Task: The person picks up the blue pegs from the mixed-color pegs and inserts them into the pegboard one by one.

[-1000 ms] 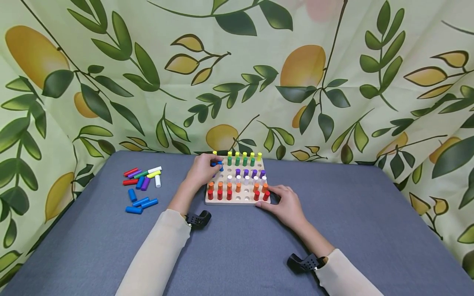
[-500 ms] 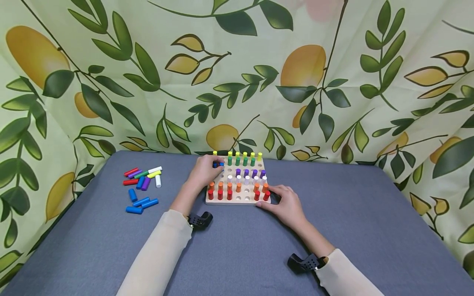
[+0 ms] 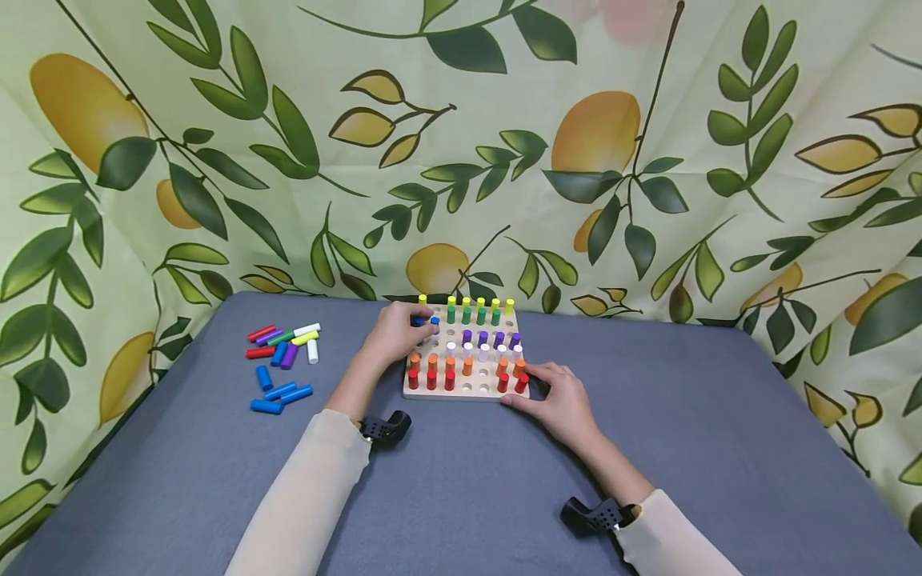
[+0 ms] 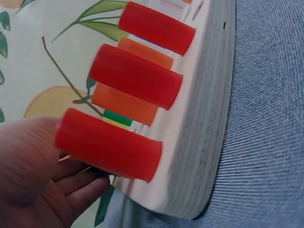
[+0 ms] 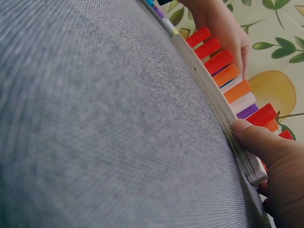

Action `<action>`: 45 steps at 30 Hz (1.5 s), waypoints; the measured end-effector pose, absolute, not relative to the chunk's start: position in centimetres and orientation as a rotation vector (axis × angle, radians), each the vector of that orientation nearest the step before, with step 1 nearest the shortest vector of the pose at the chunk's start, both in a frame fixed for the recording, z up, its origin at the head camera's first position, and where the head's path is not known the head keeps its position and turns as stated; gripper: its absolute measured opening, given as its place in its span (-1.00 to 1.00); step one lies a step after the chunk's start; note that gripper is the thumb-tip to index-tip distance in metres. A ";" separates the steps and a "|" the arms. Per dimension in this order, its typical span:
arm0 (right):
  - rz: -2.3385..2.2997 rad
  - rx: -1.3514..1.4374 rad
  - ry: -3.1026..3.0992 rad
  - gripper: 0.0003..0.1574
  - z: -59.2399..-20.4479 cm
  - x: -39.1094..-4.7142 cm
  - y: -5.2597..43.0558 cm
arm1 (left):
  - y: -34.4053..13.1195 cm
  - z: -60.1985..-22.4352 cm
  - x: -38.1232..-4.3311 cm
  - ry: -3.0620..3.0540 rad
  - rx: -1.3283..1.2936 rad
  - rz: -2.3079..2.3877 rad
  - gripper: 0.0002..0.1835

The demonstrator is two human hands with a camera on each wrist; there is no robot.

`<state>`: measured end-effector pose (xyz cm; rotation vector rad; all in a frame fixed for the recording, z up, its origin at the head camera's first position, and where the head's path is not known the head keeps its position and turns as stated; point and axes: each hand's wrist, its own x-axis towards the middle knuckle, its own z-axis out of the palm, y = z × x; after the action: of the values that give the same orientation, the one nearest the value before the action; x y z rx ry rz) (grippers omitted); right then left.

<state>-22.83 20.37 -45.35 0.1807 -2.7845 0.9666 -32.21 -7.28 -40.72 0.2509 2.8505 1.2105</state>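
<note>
A wooden pegboard (image 3: 468,395) stands mid-table, with coloured pegs upright in rows. At its left side, my left hand (image 3: 392,332) pinches a blue peg (image 3: 435,321) between thumb and fingertips, low over the blue row. Another blue peg (image 3: 418,322) shows behind those fingers. In the left wrist view, a red peg (image 4: 109,145) hides part of the left fingers. My right hand (image 3: 562,400) grips the board's front right corner. Its thumb lies along the front edge (image 5: 209,85) in the right wrist view, with the other fingers round the side.
Loose pegs lie left of the board: several blue pegs (image 3: 266,406) in front, and a mixed heap with a white peg (image 3: 313,352) and a red peg (image 3: 260,352) behind. A leaf-patterned cloth (image 3: 461,160) hangs at the table's (image 3: 461,496) back edge.
My left fingers shift slightly over the blue row, and the pinched blue peg now shows its top a little farther right. My right hand stays at the board's corner.
</note>
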 end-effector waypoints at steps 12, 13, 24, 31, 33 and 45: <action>0.940 0.212 -2.734 -0.17 -45.0 -22.9 20.8 | -11.0 -38.1 -30.6 2.921 0.307 1.216 -0.61; 0.939 0.212 -2.733 -0.17 -44.9 -22.9 20.9 | -11.4 -37.8 -30.4 2.932 0.323 1.196 -0.61; 0.940 0.197 -2.750 -0.15 -45.3 -22.9 21.5 | -16.1 -36.6 -27.3 2.985 0.425 0.960 -0.59; 0.940 0.205 -2.758 -0.15 -45.4 -23.0 21.2 | -19.5 -37.4 -25.0 3.050 0.470 0.850 -0.64; 0.944 0.210 -2.757 -0.15 -45.5 -23.0 21.1 | -20.4 -37.8 -24.5 3.074 0.484 0.838 -0.68; 0.954 0.240 -2.745 -0.17 -45.6 -23.0 20.6 | -25.4 -39.5 -21.4 3.103 0.459 0.787 -0.59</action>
<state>-23.00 20.57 -45.63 0.2400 -2.7454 0.9543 -21.44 -25.45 -39.52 0.4586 3.1032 0.7866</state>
